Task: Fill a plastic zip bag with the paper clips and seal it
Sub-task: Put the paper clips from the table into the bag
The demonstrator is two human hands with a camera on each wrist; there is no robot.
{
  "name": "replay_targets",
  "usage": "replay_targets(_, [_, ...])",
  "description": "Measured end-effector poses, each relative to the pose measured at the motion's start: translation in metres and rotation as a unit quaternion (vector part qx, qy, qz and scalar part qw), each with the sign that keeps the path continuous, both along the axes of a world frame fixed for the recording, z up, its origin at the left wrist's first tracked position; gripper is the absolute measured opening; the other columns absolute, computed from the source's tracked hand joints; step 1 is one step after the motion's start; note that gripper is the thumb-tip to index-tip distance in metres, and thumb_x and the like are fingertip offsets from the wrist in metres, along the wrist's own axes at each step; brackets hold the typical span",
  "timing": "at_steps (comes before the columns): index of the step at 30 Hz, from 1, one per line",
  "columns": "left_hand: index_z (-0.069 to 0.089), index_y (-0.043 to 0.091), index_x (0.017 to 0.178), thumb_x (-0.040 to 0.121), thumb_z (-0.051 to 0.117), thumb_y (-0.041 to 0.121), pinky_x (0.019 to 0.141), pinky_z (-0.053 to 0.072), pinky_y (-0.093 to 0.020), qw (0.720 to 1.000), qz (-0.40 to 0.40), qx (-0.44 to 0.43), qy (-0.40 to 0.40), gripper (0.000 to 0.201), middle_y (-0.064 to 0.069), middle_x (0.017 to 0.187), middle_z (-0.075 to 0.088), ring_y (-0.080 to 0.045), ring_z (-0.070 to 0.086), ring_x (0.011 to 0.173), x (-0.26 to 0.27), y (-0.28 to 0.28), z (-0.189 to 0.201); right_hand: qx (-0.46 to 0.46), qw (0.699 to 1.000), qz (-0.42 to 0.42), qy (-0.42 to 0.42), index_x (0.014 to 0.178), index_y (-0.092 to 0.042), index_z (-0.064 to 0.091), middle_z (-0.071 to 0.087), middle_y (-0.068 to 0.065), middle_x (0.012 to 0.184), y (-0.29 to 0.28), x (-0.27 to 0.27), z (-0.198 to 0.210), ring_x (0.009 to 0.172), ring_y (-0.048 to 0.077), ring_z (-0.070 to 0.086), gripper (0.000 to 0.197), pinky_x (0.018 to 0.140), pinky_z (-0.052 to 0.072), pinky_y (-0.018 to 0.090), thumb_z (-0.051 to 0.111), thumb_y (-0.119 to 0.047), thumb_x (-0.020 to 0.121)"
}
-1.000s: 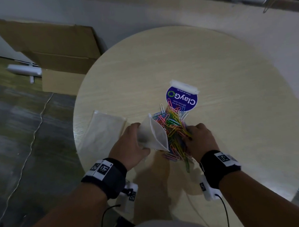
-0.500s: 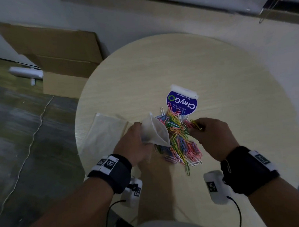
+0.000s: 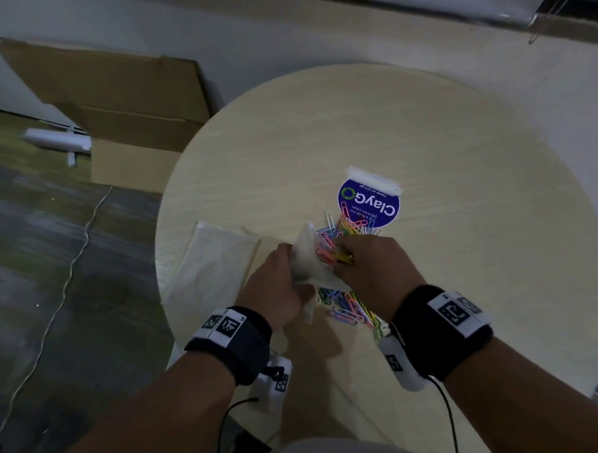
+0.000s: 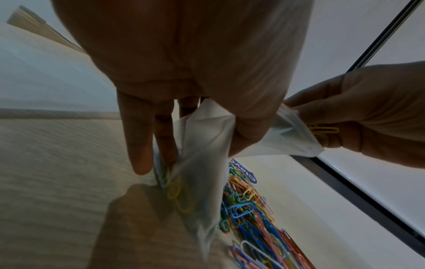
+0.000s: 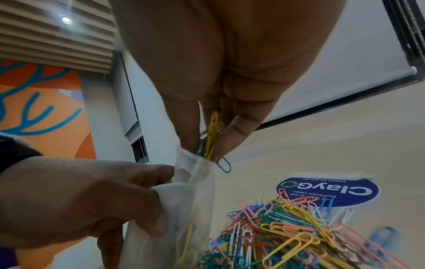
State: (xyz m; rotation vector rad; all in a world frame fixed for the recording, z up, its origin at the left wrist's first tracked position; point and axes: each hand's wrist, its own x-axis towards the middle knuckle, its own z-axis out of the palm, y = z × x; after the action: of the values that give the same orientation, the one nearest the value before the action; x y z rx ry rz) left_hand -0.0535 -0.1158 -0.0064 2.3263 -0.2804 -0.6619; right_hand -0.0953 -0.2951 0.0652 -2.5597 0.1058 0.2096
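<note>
My left hand grips a frosted plastic zip bag upright above the round table, its mouth facing right. A few clips show through the bag's wall. My right hand pinches a small bunch of coloured paper clips at the bag's mouth, fingertips partly inside. One blue clip hangs over the rim. The loose pile of coloured paper clips lies on the table beneath and beyond both hands.
A blue round sticker is taped to the table just beyond the pile. A stack of spare plastic bags lies at the table's left edge. Flattened cardboard leans against the wall on the floor to the left.
My right hand lifted a pinch of clips from the right of the pile and carried it left to the bag's mouth. The left hand kept holding the bag.
</note>
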Motion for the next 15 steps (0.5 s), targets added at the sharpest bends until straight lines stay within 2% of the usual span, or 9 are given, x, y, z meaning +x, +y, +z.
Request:
replay_targets(2, [0.044, 0.031, 0.114, 0.075, 0.074, 0.030, 0.082, 0.054, -0.043, 1.000, 0.003, -0.017, -0.002, 0.049, 0.002, 0.109, 0.062, -0.024, 0.064, 0.098, 0.000, 0.001, 0.000, -0.001, 1.000, 0.013, -0.002, 0.112, -0.020, 0.067, 0.071, 0.007, 0.107, 0.002, 0.000, 0.005, 0.099, 0.029, 0.062, 0.030, 0.082, 0.047, 0.034, 0.065, -0.029, 0.083])
replay_targets(4, [0.044, 0.032, 0.106, 0.075, 0.074, 0.027, 0.077, 0.053, -0.040, 0.999, 0.000, -0.030, -0.012, 0.043, 0.003, 0.103, 0.060, -0.023, 0.064, 0.092, -0.001, 0.000, 0.000, 0.022, 0.999, 0.017, -0.023, 0.112, -0.022, 0.069, 0.073, 0.005, 0.106, 0.001, 0.000, 0.011, 0.096, 0.025, 0.065, 0.029, 0.083, 0.049, 0.033, 0.066, -0.028, 0.084])
replay_targets(5, [0.044, 0.031, 0.103, 0.074, 0.073, 0.027, 0.076, 0.054, -0.042, 0.999, -0.001, -0.035, -0.018, 0.041, 0.003, 0.101, 0.060, -0.022, 0.064, 0.089, -0.001, 0.000, 0.000, 0.042, 0.998, 0.016, -0.039, 0.112, -0.023, 0.070, 0.074, 0.003, 0.103, 0.001, -0.001, 0.012, 0.092, 0.019, 0.066, 0.028, 0.082, 0.048, 0.028, 0.065, -0.026, 0.085])
replay_targets(7, [0.044, 0.030, 0.101, 0.073, 0.070, 0.027, 0.075, 0.054, -0.044, 0.999, -0.001, -0.044, -0.018, 0.038, 0.002, 0.099, 0.059, -0.022, 0.064, 0.086, -0.002, 0.000, 0.000, 0.081, 0.996, 0.007, -0.044, 0.110, -0.025, 0.071, 0.076, -0.003, 0.096, 0.000, -0.001, 0.013, 0.083, 0.006, 0.065, 0.024, 0.072, 0.042, 0.009, 0.064, -0.024, 0.087])
replay_targets(8, [0.045, 0.029, 0.102, 0.073, 0.070, 0.027, 0.075, 0.055, -0.044, 0.999, -0.002, -0.044, -0.016, 0.038, 0.002, 0.099, 0.060, -0.022, 0.063, 0.087, -0.002, 0.000, 0.000, 0.102, 0.994, -0.006, -0.034, 0.109, -0.026, 0.072, 0.076, -0.005, 0.091, -0.001, -0.001, 0.011, 0.078, 0.003, 0.064, 0.023, 0.068, 0.041, 0.006, 0.063, -0.024, 0.088])
replay_targets(10, [0.045, 0.029, 0.105, 0.074, 0.070, 0.027, 0.078, 0.054, -0.043, 0.999, -0.004, -0.035, -0.010, 0.040, 0.002, 0.103, 0.060, -0.022, 0.063, 0.091, -0.001, -0.002, 0.000, 0.152, 0.986, -0.071, -0.020, 0.103, -0.027, 0.074, 0.075, -0.007, 0.081, -0.006, 0.000, 0.007, 0.068, 0.000, 0.065, 0.020, 0.066, 0.045, 0.011, 0.063, -0.021, 0.087])
replay_targets(13, [0.043, 0.028, 0.105, 0.076, 0.070, 0.026, 0.079, 0.055, -0.045, 1.000, 0.001, -0.029, 0.008, 0.040, 0.000, 0.107, 0.060, -0.024, 0.062, 0.095, 0.000, -0.003, 0.000, 0.158, 0.971, -0.180, -0.026, 0.091, -0.029, 0.071, 0.070, -0.011, 0.075, -0.015, 0.001, -0.004, 0.070, -0.002, 0.063, 0.010, 0.063, 0.044, 0.015, 0.069, -0.026, 0.081])
replay_targets(15, [0.044, 0.027, 0.106, 0.075, 0.069, 0.026, 0.079, 0.054, -0.046, 1.000, -0.002, -0.027, 0.011, 0.040, 0.000, 0.108, 0.059, -0.026, 0.062, 0.097, -0.001, -0.002, 0.001, 0.133, 0.978, -0.155, 0.032, 0.084, -0.028, 0.067, 0.067, -0.012, 0.074, -0.014, 0.000, -0.012, 0.070, -0.003, 0.059, 0.008, 0.060, 0.041, 0.020, 0.071, -0.031, 0.078])
